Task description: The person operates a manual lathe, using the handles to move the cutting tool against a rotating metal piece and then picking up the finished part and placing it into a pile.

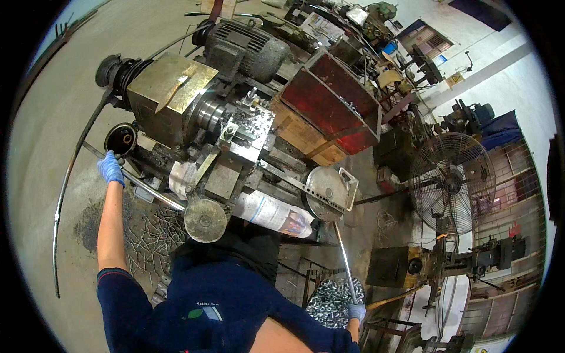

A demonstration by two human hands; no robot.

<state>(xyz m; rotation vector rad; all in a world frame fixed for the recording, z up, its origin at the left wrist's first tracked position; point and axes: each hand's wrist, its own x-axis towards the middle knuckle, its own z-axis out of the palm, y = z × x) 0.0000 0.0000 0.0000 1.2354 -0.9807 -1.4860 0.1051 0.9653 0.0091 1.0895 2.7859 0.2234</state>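
My left hand (110, 168), in a blue glove, is closed around a long steel lever (154, 193) that runs from a round metal hub (205, 220) on the machine's near side. Beside that hand is a dark round cup (121, 140). At the lower right my right hand (356, 312), gloved too, closes on the low end of a second steel lever (345, 253), which comes down from a round plate (327, 189). The machine's spindle (208, 115) faces a bright metal block (248, 132) strewn with dark chips.
A bucket of shiny metal parts (333, 301) stands by my right hand. Metal rods (154, 241) and dark shavings lie on the floor at left. A red bin (329, 103) sits behind the machine, with a caged fan (453, 183) at right. A hose (76, 159) hangs at far left.
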